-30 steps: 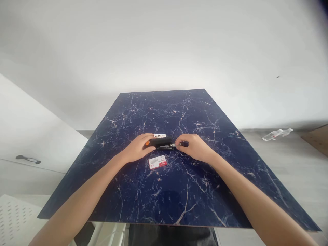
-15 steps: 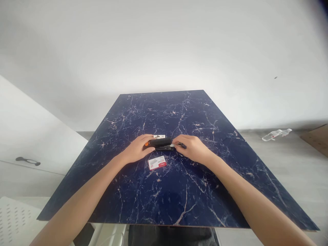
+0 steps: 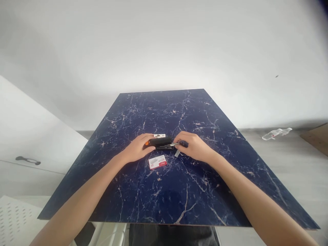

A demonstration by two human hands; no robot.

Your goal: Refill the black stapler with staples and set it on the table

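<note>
A black stapler (image 3: pixel 160 141) with an orange end lies crosswise on the dark blue marbled table (image 3: pixel 153 112). My left hand (image 3: pixel 137 149) is closed round its orange left end. My right hand (image 3: pixel 196 147) pinches at its right end, where a metal part and a black tip stick out between the fingers. A small grey strip (image 3: pixel 177 153), which looks like staples, shows under the right fingers; whether they grip it is hard to see. A red and white staple box (image 3: pixel 157 162) lies nearer to me, below the stapler.
A small white card or packet (image 3: pixel 159 136) lies just behind the stapler. Beyond the table stands a white wall (image 3: pixel 164 44). A clear plastic bottle (image 3: pixel 276 134) lies on the floor at right, near a brown box (image 3: pixel 316 138). At left is a white cabinet with a dark handle (image 3: pixel 28 160).
The grey strip has come into view below my right fingers. My right hand has shifted slightly, while my left hand keeps its hold on the stapler.
</note>
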